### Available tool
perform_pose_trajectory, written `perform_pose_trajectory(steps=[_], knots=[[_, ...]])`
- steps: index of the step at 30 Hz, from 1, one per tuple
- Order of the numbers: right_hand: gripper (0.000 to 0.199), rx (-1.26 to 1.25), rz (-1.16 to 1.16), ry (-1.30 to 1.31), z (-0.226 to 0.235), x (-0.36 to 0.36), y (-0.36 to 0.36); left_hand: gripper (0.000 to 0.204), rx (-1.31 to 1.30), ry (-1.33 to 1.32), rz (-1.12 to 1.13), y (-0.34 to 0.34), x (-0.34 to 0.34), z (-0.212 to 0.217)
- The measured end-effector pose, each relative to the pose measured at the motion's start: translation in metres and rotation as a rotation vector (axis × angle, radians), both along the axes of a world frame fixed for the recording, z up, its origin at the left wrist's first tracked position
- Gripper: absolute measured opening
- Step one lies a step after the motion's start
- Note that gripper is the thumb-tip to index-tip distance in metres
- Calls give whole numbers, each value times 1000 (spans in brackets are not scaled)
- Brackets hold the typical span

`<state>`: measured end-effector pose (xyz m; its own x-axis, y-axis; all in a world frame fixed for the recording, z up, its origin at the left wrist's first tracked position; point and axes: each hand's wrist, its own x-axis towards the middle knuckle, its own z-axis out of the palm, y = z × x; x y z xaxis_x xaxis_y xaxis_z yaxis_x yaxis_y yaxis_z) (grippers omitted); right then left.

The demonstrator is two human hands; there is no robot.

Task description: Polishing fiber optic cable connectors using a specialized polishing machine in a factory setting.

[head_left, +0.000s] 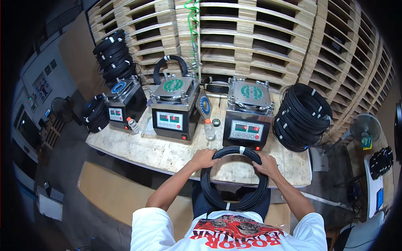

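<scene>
Both my hands grip a coil of black cable [205, 184], tied with white bands at its top and bottom. My left hand [204, 158] is closed round the coil's upper left side, and my right hand [266, 165] round its upper right. The coil leans over the front edge of the wooden table, its lower part against my lap. Just beyond it stands a black machine [247, 129] with a metal top plate, green ring pattern and lit display.
Two similar machines [171, 117] stand to the left. Small clear bottles with orange caps [209, 130] sit between them. A tall stack of black coils [299, 121] occupies the table's right end; more coils [113, 56] are piled at the far left. Wooden pallets [259, 42] rise behind.
</scene>
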<state>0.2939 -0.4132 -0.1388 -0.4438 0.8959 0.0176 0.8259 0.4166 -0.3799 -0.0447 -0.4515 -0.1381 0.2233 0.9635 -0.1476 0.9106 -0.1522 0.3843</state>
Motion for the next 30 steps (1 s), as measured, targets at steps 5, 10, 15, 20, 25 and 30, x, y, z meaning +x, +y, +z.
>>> perform_pose_trajectory(steps=[5,10,15,20,25,30], knots=[[49,266,218,86,24,-34,-4,47,164,-127,58,-50,-38,18],[50,285,335,61,96,-109,0,37,282,-187,201,-82,-98,84],[49,416,360,237,149,-198,24,33,441,-4,184,-65,-182,178],[41,596,307,435,194,-268,78,34,531,87,140,-1,-249,258],[46,551,252,442,205,-320,138,42,466,-11,222,64,-292,285],[57,377,216,264,215,-357,168,54,397,-116,163,110,-350,251]])
